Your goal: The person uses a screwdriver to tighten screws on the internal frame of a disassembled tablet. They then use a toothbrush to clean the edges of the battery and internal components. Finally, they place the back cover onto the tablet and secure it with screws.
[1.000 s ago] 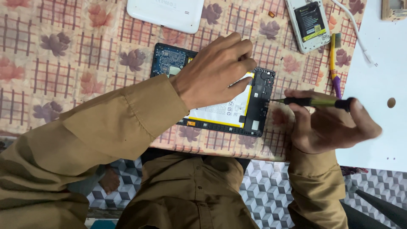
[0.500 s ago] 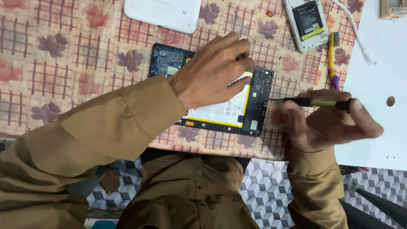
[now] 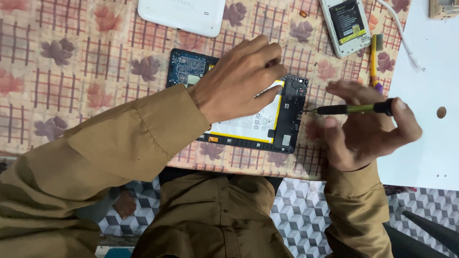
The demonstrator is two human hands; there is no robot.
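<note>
From the head camera, looking down, the opened tablet (image 3: 248, 114) lies on the flower-pattern tablecloth (image 3: 71, 71), its white battery and dark circuit board showing. The left hand (image 3: 239, 79) rests on top of it with fingers bent, pressing it down near the upper right part; it grips nothing that I can see. The right hand (image 3: 368, 129) is closed around a thin screwdriver (image 3: 351, 109), the tip at the right edge of the tablet frame. Compared with one second ago, the screwdriver tip has come a little away from the frame and the right fingers are more spread, so I judge the work at that edge pauses. A white cover (image 3: 184, 14) and a small phone (image 3: 346, 24) lie above.
</note>
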